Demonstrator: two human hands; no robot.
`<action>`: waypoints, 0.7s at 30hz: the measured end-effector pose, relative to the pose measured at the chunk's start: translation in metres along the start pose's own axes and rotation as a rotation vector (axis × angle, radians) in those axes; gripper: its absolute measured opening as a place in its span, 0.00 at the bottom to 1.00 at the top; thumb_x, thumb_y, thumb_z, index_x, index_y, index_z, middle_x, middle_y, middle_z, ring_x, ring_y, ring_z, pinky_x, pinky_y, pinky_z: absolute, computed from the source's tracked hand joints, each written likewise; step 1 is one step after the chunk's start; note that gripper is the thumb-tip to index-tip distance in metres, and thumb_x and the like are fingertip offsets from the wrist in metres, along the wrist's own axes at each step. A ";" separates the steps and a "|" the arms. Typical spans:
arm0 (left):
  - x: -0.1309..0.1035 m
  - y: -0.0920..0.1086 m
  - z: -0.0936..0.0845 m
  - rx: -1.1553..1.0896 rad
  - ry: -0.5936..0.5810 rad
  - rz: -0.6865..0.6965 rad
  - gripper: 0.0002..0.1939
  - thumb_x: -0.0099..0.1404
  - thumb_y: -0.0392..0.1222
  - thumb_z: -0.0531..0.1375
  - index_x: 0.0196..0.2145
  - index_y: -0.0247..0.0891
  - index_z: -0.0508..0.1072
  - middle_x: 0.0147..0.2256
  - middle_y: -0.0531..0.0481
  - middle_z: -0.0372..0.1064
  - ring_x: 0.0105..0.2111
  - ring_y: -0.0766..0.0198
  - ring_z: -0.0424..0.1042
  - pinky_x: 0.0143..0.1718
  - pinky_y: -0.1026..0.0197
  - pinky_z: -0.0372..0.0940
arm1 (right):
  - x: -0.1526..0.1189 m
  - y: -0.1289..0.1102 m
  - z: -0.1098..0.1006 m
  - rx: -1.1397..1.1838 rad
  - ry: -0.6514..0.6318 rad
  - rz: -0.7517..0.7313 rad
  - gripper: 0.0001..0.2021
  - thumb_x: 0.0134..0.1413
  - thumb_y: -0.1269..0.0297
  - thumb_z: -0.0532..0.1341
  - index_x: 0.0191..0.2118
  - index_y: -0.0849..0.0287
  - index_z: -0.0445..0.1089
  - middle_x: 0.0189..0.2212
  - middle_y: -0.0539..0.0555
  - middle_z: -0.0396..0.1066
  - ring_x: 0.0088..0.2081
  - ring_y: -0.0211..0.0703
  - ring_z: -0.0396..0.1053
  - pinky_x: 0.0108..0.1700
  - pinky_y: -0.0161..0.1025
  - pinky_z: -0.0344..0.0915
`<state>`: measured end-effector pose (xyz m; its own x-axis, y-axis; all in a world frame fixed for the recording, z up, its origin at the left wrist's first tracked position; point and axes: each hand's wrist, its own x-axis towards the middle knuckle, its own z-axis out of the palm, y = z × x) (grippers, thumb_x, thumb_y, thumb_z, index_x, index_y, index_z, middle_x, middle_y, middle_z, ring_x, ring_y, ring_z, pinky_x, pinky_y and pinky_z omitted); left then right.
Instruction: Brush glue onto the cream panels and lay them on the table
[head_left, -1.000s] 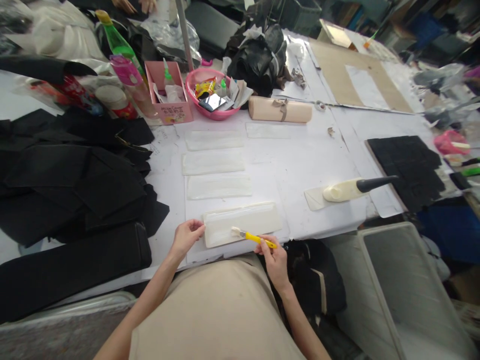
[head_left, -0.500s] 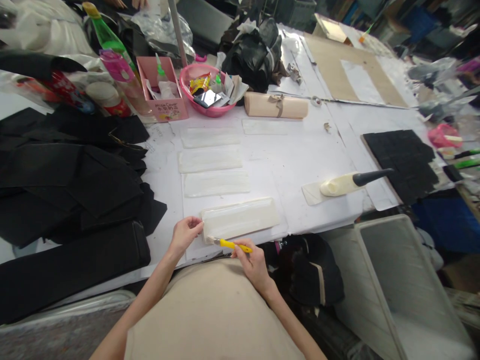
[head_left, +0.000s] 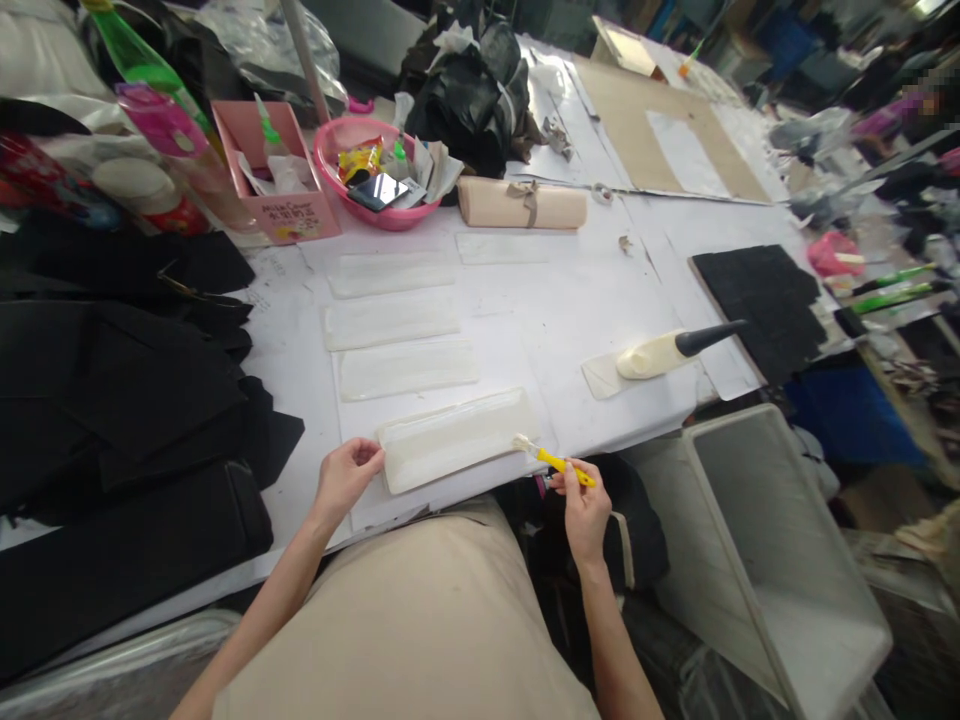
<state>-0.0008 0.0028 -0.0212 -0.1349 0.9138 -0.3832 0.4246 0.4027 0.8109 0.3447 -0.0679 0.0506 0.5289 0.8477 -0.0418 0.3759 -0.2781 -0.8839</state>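
Note:
My right hand [head_left: 587,508] grips a small brush [head_left: 564,466] by its yellow handle. The pale bristles touch the lower right edge of a whitish rectangular panel [head_left: 457,440], which has a glossy wet-looking surface. With fingertips pinched, my left hand [head_left: 349,478] holds the left end of that same panel. Behind it, similar pale strips [head_left: 409,370] lie in a row on the white-covered table [head_left: 532,350]. To the right, a cream bottle [head_left: 651,356] with a long dark nozzle lies on its side on a small pale sheet [head_left: 600,377].
Black fabric pieces [head_left: 135,370] heap up at the left. A pink basket [head_left: 390,216], a pink box [head_left: 304,218] and a tied beige roll [head_left: 495,204] stand along the back. A black stack [head_left: 765,310] lies right; below is a large grey bin [head_left: 750,540].
My right hand has carried the brush rightward along the panel's near edge, from its left end to its right end. My left hand stays at the left end. The view has shifted slightly.

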 end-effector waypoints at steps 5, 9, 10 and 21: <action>0.000 -0.003 -0.001 0.022 -0.004 -0.017 0.17 0.52 0.55 0.60 0.29 0.38 0.72 0.25 0.49 0.73 0.26 0.61 0.70 0.28 0.61 0.64 | 0.003 -0.006 -0.012 -0.156 0.096 -0.139 0.15 0.64 0.55 0.55 0.46 0.61 0.69 0.31 0.55 0.74 0.30 0.42 0.75 0.35 0.38 0.72; -0.001 -0.001 -0.001 0.017 0.000 -0.039 0.17 0.51 0.56 0.61 0.30 0.38 0.72 0.25 0.49 0.73 0.26 0.60 0.70 0.28 0.61 0.65 | -0.005 -0.010 0.009 -0.476 0.044 -0.421 0.11 0.66 0.62 0.53 0.45 0.60 0.70 0.35 0.57 0.75 0.35 0.44 0.74 0.39 0.38 0.68; -0.002 0.000 -0.001 0.017 -0.001 -0.040 0.18 0.51 0.56 0.61 0.30 0.38 0.72 0.25 0.49 0.73 0.26 0.60 0.71 0.28 0.61 0.65 | -0.009 -0.011 0.016 -0.536 0.012 -0.474 0.11 0.67 0.63 0.52 0.44 0.60 0.70 0.35 0.57 0.75 0.34 0.43 0.74 0.38 0.38 0.68; 0.000 -0.004 -0.002 -0.002 -0.016 -0.046 0.18 0.51 0.57 0.61 0.30 0.38 0.72 0.24 0.51 0.72 0.26 0.60 0.71 0.27 0.62 0.66 | -0.014 -0.027 0.013 -0.275 -0.132 -0.364 0.10 0.67 0.63 0.53 0.47 0.57 0.69 0.35 0.56 0.75 0.36 0.43 0.74 0.40 0.37 0.68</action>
<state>-0.0040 0.0012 -0.0234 -0.1400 0.8934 -0.4268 0.4168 0.4442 0.7931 0.3170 -0.0667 0.0694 0.2309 0.9574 0.1735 0.7160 -0.0465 -0.6965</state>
